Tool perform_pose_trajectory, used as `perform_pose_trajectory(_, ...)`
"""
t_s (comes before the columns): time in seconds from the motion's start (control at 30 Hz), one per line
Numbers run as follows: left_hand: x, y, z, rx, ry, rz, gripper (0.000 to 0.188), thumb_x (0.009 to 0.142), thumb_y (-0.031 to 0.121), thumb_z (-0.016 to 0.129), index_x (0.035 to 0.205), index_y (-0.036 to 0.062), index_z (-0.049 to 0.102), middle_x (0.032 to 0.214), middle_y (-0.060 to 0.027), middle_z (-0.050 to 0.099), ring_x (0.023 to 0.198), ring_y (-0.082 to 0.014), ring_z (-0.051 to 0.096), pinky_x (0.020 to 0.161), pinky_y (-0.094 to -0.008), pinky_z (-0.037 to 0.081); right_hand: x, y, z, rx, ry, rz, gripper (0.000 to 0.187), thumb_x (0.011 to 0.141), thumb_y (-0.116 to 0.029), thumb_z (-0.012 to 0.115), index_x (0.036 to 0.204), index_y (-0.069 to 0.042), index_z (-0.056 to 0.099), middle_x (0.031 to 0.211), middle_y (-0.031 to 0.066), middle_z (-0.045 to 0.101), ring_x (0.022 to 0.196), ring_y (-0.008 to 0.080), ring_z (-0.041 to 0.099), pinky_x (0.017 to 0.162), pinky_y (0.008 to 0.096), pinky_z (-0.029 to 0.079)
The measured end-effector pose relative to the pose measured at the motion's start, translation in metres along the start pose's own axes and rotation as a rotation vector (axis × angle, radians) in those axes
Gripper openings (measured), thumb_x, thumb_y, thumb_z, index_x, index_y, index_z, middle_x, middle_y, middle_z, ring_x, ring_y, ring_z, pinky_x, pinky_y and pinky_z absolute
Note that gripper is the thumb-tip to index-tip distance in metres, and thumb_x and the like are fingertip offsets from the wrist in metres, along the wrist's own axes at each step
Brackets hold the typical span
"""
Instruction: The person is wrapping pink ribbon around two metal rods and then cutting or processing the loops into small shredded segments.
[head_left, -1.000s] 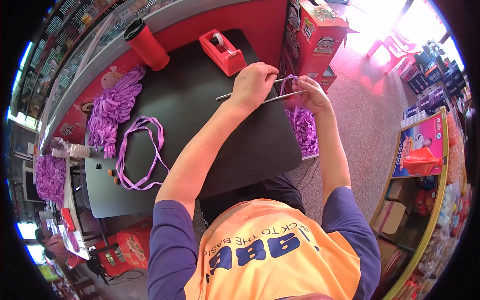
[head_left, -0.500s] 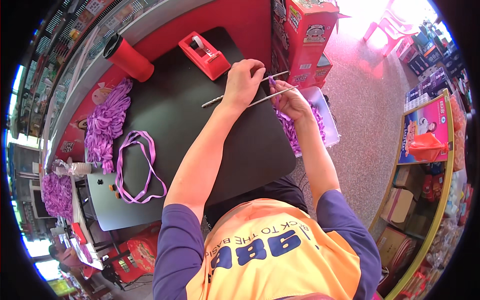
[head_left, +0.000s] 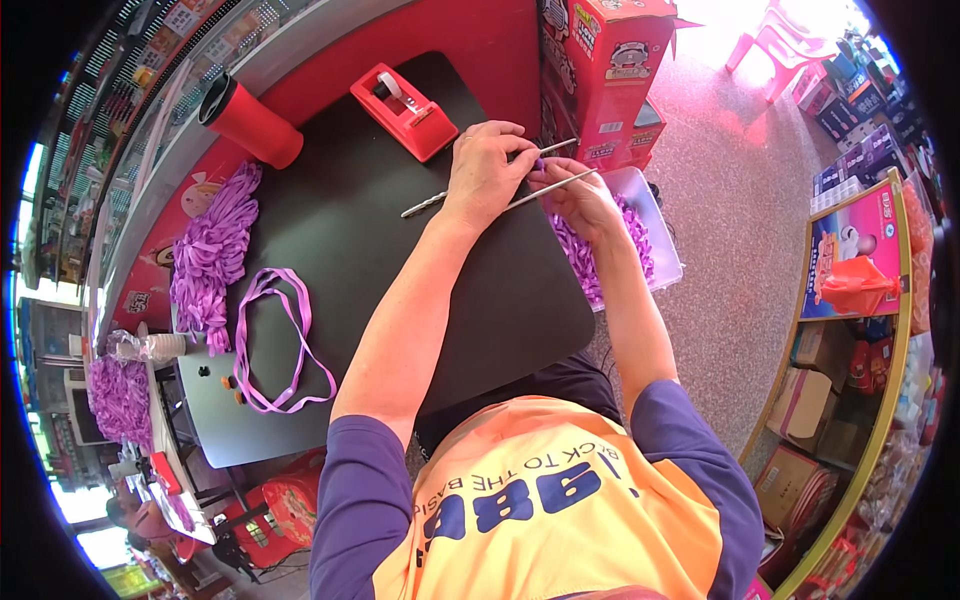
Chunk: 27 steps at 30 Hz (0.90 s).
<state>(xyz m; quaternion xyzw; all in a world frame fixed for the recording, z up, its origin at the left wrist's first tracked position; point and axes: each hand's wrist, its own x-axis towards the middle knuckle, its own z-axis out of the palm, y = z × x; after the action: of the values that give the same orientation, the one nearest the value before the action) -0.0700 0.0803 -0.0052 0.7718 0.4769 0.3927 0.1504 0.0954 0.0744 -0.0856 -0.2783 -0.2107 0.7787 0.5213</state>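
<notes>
My left hand (head_left: 487, 172) and my right hand (head_left: 583, 208) come together at the table's far right corner. Their fingertips pinch a small piece of purple ribbon (head_left: 540, 164) between two thin metal rods. One rod (head_left: 424, 205) runs under my left hand and out past its fingers. The second rod (head_left: 552, 188) slants in front of my right hand's fingers. What holds the rods is hidden. Below my right wrist, a white plastic bin (head_left: 668, 270) holds a heap of purple ribbon pieces (head_left: 637, 228).
On the black tabletop (head_left: 400, 290) are a red tape dispenser (head_left: 405, 112), a red tumbler (head_left: 252, 122), a bundle of purple ribbons (head_left: 212, 255) and a loose ribbon loop (head_left: 305, 330). Red cartons (head_left: 612, 80) stand beyond the far edge. A shelf cabinet (head_left: 850, 400) is at right.
My left fingers have come down onto the purple piece, and both hands' fingertips are closer together. The view has shifted slightly; the rods keep nearly the same place.
</notes>
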Motion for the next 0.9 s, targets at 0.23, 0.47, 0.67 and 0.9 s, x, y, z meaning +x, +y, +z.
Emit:
perform_pose_trajectory(0.23, 0.0, 0.003, -0.003, 0.062, -0.034, 0.032, 0.016, 0.08, 0.018, 0.066, 0.088, 0.0055, 0.072, 0.109, -0.0102, 0.063, 0.108, -0.0278, 0.053, 0.095, -0.0377, 0.04, 0.005, -0.025, 0.015, -0.889, -0.202, -0.412, 0.029, 0.086, -0.01, 0.063, 0.112, 0.002, 0.061, 0.108, 0.0026, 0.06, 0.093, 0.0098, 0.057, 0.082, 0.0231, 0.045)
perform_pose_trajectory(0.47, 0.001, 0.004, -0.002, 0.055, -0.053, 0.013, 0.017, 0.08, 0.018, 0.066, 0.089, 0.0046, 0.071, 0.109, -0.0096, 0.064, 0.109, -0.0272, 0.053, 0.095, -0.0374, 0.04, 0.019, -0.026, 0.002, -0.984, -0.169, -0.238, 0.025, 0.085, -0.013, 0.065, 0.105, 0.002, 0.065, 0.09, 0.0007, 0.065, 0.083, 0.0066, 0.056, 0.073, 0.0225, 0.045)
perform_pose_trajectory(0.67, 0.002, 0.006, -0.004, 0.074, -0.056, 0.016, 0.017, 0.081, 0.018, 0.066, 0.09, 0.0047, 0.071, 0.109, -0.0091, 0.064, 0.109, -0.0268, 0.053, 0.094, -0.0364, 0.04, 0.011, -0.029, -0.002, -0.854, -0.169, -0.348, 0.024, 0.088, -0.014, 0.062, 0.106, 0.002, 0.065, 0.092, -0.0001, 0.064, 0.084, 0.0058, 0.056, 0.072, 0.02, 0.044)
perform_pose_trajectory(0.9, 0.001, 0.003, 0.0, 0.037, -0.037, 0.001, 0.017, 0.079, 0.021, 0.065, 0.086, 0.0073, 0.072, 0.106, -0.0071, 0.064, 0.109, -0.0259, 0.053, 0.097, -0.0399, 0.034, 0.018, -0.028, 0.001, -0.802, -0.283, -0.251, 0.023, 0.087, -0.009, 0.061, 0.106, 0.003, 0.064, 0.091, -0.0008, 0.064, 0.084, 0.0053, 0.056, 0.073, 0.0198, 0.045)
